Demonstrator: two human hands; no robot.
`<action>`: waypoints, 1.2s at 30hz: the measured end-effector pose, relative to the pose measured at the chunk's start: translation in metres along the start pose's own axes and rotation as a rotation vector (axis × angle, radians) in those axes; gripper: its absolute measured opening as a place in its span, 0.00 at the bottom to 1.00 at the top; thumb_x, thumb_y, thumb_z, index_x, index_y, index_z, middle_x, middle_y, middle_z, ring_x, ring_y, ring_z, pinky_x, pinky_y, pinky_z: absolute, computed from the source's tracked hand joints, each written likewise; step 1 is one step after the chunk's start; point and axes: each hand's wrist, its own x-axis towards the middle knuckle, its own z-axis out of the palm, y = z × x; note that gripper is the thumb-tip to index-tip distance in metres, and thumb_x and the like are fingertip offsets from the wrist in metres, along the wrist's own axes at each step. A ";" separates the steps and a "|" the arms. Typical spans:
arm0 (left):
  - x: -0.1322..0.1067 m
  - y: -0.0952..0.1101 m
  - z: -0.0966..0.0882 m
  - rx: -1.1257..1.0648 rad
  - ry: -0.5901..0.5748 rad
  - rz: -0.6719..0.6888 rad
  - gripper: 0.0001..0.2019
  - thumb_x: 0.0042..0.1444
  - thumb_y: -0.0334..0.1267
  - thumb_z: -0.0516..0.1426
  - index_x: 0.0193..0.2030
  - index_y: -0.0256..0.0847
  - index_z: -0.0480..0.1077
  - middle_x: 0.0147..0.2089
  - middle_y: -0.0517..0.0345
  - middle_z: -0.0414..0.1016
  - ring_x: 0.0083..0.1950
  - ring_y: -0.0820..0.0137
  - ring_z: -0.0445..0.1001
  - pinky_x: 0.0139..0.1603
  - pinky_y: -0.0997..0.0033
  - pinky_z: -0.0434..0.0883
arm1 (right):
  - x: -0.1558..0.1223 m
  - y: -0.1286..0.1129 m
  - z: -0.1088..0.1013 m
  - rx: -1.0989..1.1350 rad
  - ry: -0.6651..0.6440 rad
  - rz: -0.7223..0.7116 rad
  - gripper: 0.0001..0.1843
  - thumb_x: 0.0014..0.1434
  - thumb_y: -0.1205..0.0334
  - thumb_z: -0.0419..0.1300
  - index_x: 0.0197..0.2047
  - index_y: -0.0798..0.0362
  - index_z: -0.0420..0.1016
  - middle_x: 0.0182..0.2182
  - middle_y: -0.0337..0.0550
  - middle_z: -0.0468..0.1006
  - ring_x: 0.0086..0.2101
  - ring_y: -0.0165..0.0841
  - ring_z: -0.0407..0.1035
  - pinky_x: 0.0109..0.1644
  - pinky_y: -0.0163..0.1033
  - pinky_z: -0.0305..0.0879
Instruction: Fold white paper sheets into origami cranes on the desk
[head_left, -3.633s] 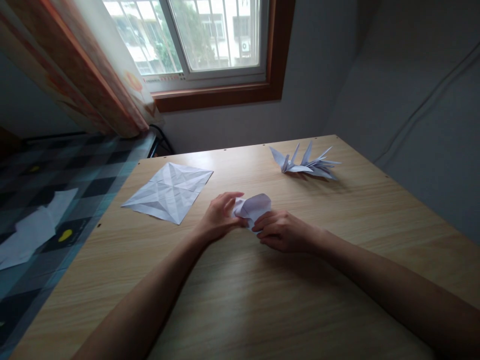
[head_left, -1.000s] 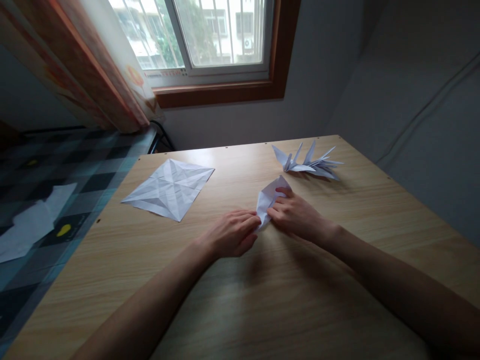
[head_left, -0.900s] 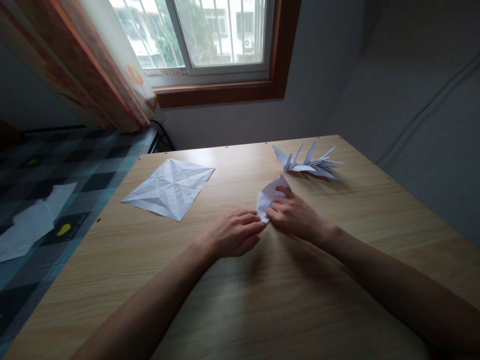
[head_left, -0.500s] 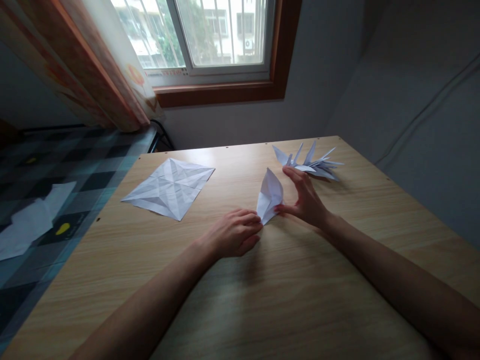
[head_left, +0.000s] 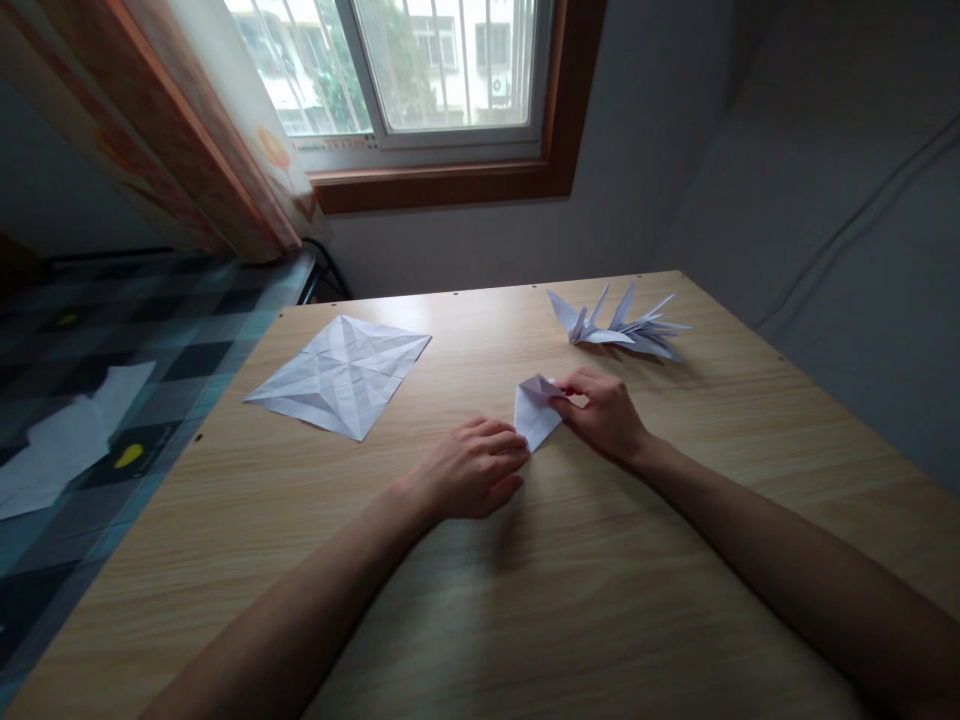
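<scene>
A small piece of folded white paper (head_left: 535, 412) lies on the wooden table in front of me, its upper edge folded over and slightly raised. My right hand (head_left: 604, 412) pinches its right edge between thumb and fingers. At the lower left corner, the fingertips of my left hand (head_left: 480, 466) are pressed together on the paper and hold it to the table. Beyond my right hand sit several folded paper cranes (head_left: 626, 330), bunched together with their points sticking up. A creased, unfolded square sheet of paper (head_left: 341, 378) lies flat to the left.
The wooden table (head_left: 420, 620) reaches to the wall under a window (head_left: 450, 70). On the left is a lower surface with a checked cloth (head_left: 232, 290), where loose white paper (head_left: 67, 450) lies. An orange curtain (head_left: 202, 150) hangs beside the window.
The paper's tall upper point has been folded down, so it now looks shorter. My right hand has come down and left, closing from a wide spread into a pinch. My left hand stays put.
</scene>
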 end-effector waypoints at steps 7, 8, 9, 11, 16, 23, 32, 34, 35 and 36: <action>0.000 -0.008 0.007 -0.160 0.501 -0.386 0.12 0.57 0.41 0.62 0.46 0.40 0.69 0.41 0.51 0.76 0.40 0.67 0.74 0.41 0.66 0.72 | -0.002 -0.008 0.000 0.141 -0.189 -0.009 0.09 0.61 0.64 0.59 0.32 0.53 0.80 0.27 0.42 0.80 0.29 0.34 0.71 0.35 0.37 0.64; 0.000 -0.011 0.008 -0.200 0.521 -0.430 0.14 0.55 0.40 0.63 0.47 0.40 0.69 0.42 0.52 0.76 0.39 0.68 0.74 0.39 0.67 0.72 | -0.002 -0.008 0.001 0.155 -0.216 0.007 0.09 0.61 0.64 0.59 0.33 0.53 0.80 0.27 0.43 0.80 0.29 0.34 0.71 0.35 0.37 0.64; 0.001 -0.013 0.009 -0.242 0.509 -0.450 0.15 0.54 0.38 0.64 0.48 0.41 0.70 0.42 0.53 0.77 0.38 0.69 0.74 0.38 0.68 0.72 | -0.003 -0.009 0.001 0.173 -0.236 0.020 0.09 0.60 0.65 0.58 0.34 0.53 0.80 0.29 0.43 0.80 0.30 0.34 0.72 0.36 0.37 0.65; 0.001 -0.015 0.009 -0.309 0.444 -0.452 0.10 0.54 0.35 0.64 0.43 0.42 0.74 0.39 0.56 0.77 0.37 0.70 0.74 0.36 0.70 0.71 | -0.004 -0.011 0.003 0.219 -0.258 0.027 0.09 0.58 0.68 0.58 0.38 0.53 0.80 0.33 0.45 0.82 0.32 0.34 0.73 0.39 0.37 0.66; 0.004 -0.014 0.004 -0.329 0.352 -0.489 0.04 0.57 0.33 0.60 0.34 0.41 0.77 0.30 0.58 0.76 0.33 0.71 0.72 0.35 0.72 0.69 | -0.006 -0.016 0.003 0.276 -0.293 0.078 0.06 0.58 0.65 0.60 0.35 0.54 0.78 0.29 0.42 0.78 0.29 0.32 0.70 0.34 0.35 0.63; 0.007 -0.015 0.001 -0.245 0.230 -0.519 0.10 0.60 0.34 0.57 0.27 0.39 0.73 0.27 0.58 0.73 0.33 0.69 0.69 0.36 0.69 0.67 | -0.003 -0.019 0.002 0.180 -0.272 0.071 0.10 0.59 0.62 0.60 0.26 0.54 0.72 0.23 0.38 0.70 0.26 0.30 0.64 0.31 0.35 0.58; 0.000 -0.016 0.006 -0.256 0.261 -0.337 0.08 0.59 0.31 0.56 0.33 0.41 0.77 0.38 0.54 0.79 0.41 0.68 0.71 0.44 0.67 0.70 | -0.011 -0.007 -0.003 0.200 -0.338 -0.222 0.07 0.61 0.67 0.59 0.35 0.51 0.79 0.41 0.46 0.83 0.42 0.37 0.75 0.49 0.43 0.70; -0.002 -0.016 0.007 -0.218 0.230 -0.275 0.10 0.56 0.28 0.55 0.36 0.42 0.77 0.41 0.55 0.80 0.42 0.68 0.72 0.47 0.65 0.70 | -0.013 -0.005 -0.005 0.170 -0.349 -0.274 0.10 0.60 0.70 0.58 0.38 0.51 0.80 0.43 0.47 0.83 0.44 0.37 0.76 0.51 0.44 0.71; -0.003 -0.015 0.006 -0.186 0.206 -0.256 0.12 0.54 0.26 0.54 0.37 0.42 0.78 0.43 0.56 0.80 0.43 0.67 0.72 0.48 0.64 0.70 | -0.013 -0.004 -0.006 0.148 -0.365 -0.294 0.12 0.58 0.72 0.58 0.39 0.51 0.81 0.44 0.47 0.83 0.45 0.38 0.76 0.52 0.45 0.70; -0.004 -0.015 0.006 -0.148 0.180 -0.244 0.14 0.52 0.25 0.54 0.38 0.43 0.78 0.44 0.56 0.80 0.44 0.67 0.73 0.49 0.63 0.69 | -0.014 -0.005 -0.008 0.124 -0.387 -0.305 0.14 0.56 0.74 0.57 0.41 0.52 0.81 0.46 0.48 0.82 0.47 0.39 0.76 0.54 0.46 0.70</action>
